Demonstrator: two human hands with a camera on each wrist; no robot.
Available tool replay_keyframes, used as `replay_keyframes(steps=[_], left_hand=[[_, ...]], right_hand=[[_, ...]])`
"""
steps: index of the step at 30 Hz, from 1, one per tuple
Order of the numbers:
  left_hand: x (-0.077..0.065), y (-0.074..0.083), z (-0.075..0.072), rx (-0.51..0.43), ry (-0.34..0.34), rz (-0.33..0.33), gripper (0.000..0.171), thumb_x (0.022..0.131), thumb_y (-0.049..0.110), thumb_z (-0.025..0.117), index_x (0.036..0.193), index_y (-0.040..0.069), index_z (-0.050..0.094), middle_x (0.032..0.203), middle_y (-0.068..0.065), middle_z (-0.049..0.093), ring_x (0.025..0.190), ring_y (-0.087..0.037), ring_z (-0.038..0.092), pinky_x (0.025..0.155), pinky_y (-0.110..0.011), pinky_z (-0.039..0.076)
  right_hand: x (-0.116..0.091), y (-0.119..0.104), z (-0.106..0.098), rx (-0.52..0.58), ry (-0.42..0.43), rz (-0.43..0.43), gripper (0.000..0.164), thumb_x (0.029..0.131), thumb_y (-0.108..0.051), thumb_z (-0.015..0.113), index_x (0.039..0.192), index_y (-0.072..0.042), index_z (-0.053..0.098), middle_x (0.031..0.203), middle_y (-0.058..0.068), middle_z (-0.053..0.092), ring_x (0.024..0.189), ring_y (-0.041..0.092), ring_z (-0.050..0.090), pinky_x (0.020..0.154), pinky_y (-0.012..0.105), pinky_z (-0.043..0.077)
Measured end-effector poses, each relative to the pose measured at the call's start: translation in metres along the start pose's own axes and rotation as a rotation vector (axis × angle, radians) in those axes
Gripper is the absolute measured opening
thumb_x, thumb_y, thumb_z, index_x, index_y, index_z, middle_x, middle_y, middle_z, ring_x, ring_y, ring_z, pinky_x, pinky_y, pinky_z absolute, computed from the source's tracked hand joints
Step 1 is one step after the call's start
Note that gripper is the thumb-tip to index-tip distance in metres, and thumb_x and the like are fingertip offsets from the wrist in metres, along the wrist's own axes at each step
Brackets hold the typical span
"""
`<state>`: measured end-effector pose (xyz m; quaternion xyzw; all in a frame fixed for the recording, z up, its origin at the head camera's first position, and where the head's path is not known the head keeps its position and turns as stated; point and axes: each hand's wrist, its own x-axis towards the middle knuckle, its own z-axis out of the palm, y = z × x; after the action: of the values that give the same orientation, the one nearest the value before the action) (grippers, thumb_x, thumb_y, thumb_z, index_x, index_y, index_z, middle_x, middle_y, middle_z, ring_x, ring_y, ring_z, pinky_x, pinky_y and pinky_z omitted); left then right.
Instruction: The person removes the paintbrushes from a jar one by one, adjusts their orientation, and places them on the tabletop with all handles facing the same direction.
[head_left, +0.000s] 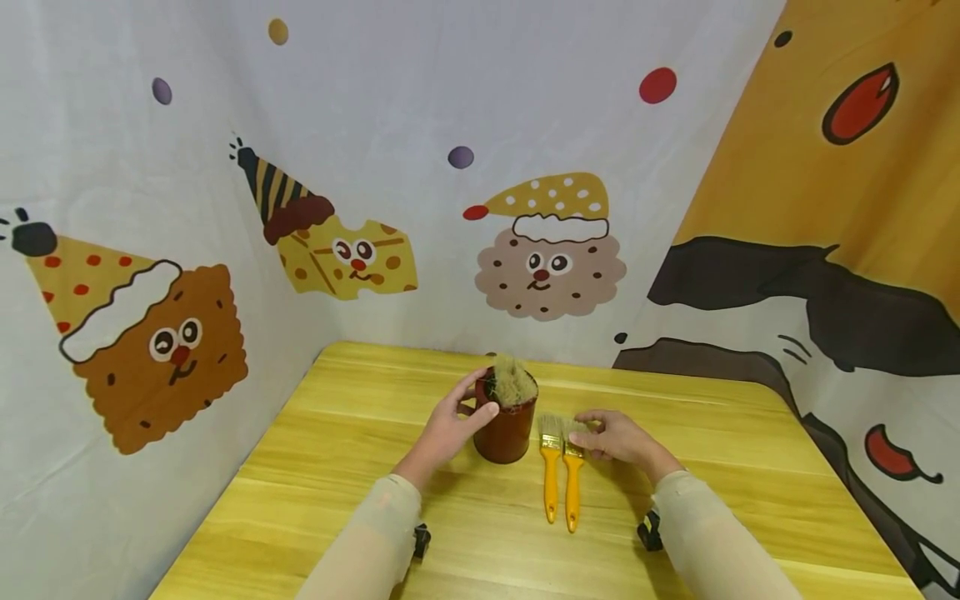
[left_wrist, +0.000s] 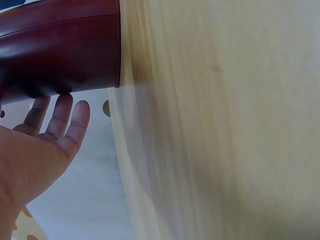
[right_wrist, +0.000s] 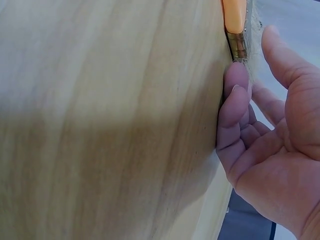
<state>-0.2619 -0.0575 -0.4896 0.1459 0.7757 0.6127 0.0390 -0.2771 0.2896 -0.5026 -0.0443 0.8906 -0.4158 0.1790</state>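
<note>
A dark red-brown cup (head_left: 504,437) stands upright on the table, with a pale, fuzzy straw-coloured tuft (head_left: 513,385) rising from its mouth. My left hand (head_left: 448,423) holds its left side, thumb across the front and fingers near the back rim. In the left wrist view, fingertips (left_wrist: 80,112) touch the cup's wall. To the cup's right, two paintbrushes with yellow handles lie side by side, the left brush (head_left: 551,475) and the right brush (head_left: 573,492), bristles away from me. My right hand (head_left: 618,437) reaches the right brush's bristle end, fingers loosely bent and thumb apart from them.
Everything stands on a light wood-grain table (head_left: 315,467). A white cloth backdrop (head_left: 390,100) printed with cartoon biscuits and cheese rises behind the table and along its left side. A dark wrist strap (head_left: 649,531) shows under the right sleeve.
</note>
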Motion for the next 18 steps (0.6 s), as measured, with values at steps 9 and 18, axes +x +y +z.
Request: replay_keyframes(steps=[9,18], left_hand=[[0.000,-0.001,-0.001,0.003,-0.006,0.001,0.067,0.102,0.052,0.071,0.162,0.050,0.040,0.151,-0.003,0.059,0.115,-0.025,0.062,0.098,-0.048,0.054],[-0.002,0.003,0.000,0.002,-0.006,-0.004,0.066,0.102,0.053,0.071,0.160,0.052,0.040,0.151,-0.003,0.059,0.114,-0.024,0.062,0.098,-0.046,0.055]], right_hand=[[-0.006,0.000,-0.006,0.019,-0.057,-0.050,0.071,0.105,-0.039,0.070,0.158,0.002,0.047,0.104,0.013,0.070,0.083,0.021,0.063,0.075,0.035,0.055],[-0.014,-0.004,-0.020,0.012,0.022,-0.069,0.071,0.106,-0.042,0.068,0.160,-0.001,0.046,0.137,0.023,0.066,0.103,0.025,0.072,0.091,0.046,0.061]])
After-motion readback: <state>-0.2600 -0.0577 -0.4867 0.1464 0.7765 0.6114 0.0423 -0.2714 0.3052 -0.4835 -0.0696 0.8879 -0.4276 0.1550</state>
